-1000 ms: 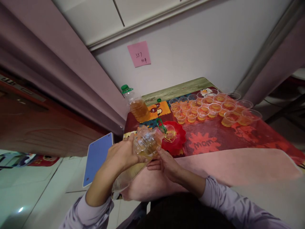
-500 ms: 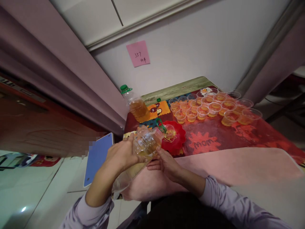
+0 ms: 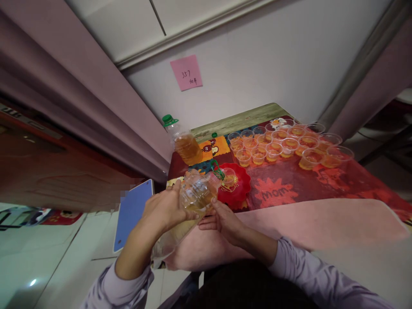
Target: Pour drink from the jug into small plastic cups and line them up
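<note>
A large clear bottle (image 3: 180, 229) with pale yellow liquid lies tilted, its mouth towards a clear cup (image 3: 229, 177) on a red scalloped plate (image 3: 243, 189). My left hand (image 3: 164, 210) is wrapped over the bottle's upper side. Beneath the neck, my right hand (image 3: 225, 221) supports the bottle with its fingertips. A green handle ring (image 3: 217, 169) hangs at the bottle's neck, over the plate's edge. Several clear cups holding a little amber liquid stand in rows, among them a front cup (image 3: 311, 159).
A second bottle (image 3: 186, 148) with a green cap stands at the table's back left. Near it lies a small green cap (image 3: 214, 135). A pink cloth (image 3: 305, 219) covers the front edge. A blue board (image 3: 133, 214) is at the left.
</note>
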Motion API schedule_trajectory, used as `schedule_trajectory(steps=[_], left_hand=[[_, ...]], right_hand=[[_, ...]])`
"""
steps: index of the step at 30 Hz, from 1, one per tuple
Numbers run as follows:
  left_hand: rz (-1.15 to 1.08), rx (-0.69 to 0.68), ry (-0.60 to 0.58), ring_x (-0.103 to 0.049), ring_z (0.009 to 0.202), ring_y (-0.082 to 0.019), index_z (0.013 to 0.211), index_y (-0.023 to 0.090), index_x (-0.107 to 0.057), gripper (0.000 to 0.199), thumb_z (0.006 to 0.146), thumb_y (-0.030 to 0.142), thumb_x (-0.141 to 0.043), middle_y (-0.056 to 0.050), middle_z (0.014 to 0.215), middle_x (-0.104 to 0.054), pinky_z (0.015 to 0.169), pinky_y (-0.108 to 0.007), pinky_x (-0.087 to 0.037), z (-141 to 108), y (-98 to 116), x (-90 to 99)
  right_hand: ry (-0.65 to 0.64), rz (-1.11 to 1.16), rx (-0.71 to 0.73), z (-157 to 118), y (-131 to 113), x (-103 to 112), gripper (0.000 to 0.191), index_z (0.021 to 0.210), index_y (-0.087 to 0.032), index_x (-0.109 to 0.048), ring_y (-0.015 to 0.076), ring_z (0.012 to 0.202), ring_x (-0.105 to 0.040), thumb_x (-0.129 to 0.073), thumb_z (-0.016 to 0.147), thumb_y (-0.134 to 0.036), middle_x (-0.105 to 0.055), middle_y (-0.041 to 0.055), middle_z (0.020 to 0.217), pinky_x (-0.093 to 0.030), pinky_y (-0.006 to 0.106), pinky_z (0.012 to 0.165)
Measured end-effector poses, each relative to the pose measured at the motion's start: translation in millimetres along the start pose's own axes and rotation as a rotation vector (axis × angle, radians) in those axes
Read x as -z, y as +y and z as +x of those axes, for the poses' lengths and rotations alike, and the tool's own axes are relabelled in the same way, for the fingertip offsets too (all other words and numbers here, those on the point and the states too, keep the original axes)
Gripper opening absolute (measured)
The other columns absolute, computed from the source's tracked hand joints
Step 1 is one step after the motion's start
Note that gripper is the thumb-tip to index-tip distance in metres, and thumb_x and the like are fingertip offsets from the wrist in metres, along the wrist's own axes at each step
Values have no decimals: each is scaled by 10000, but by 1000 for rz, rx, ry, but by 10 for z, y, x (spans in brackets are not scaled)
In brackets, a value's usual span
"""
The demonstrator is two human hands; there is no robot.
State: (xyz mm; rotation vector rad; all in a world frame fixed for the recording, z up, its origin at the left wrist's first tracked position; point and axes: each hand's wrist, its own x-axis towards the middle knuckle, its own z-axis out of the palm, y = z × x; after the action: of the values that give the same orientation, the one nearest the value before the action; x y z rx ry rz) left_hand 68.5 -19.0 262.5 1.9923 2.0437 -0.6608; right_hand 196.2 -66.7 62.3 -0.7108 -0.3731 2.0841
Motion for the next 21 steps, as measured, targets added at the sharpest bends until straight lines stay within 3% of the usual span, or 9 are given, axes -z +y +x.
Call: schedule_trajectory(steps=[13,21], left_hand=[[16,0,15,-773,1243,-417,1630,249,-472,1023,775,698,-810,-162,1331,-808,959,-442,-573,10,-15,-21],[0,-12,24,-773,1223,-447,1624,189,-485,1008,791,650,-817,-194,1296,-810,950,-464,-568,-5,-21,-29]], right_hand=[[21,3,-16,-11,-21,-19,571,1179,-192,-672,208,686,-781,-784,951,-703,-818,58,907,-679,425,807],[28,-3,-17,-9,-12,-21,519,1139,-201,-675,205,681,-782,-759,980,-688,-808,43,879,-678,415,796]])
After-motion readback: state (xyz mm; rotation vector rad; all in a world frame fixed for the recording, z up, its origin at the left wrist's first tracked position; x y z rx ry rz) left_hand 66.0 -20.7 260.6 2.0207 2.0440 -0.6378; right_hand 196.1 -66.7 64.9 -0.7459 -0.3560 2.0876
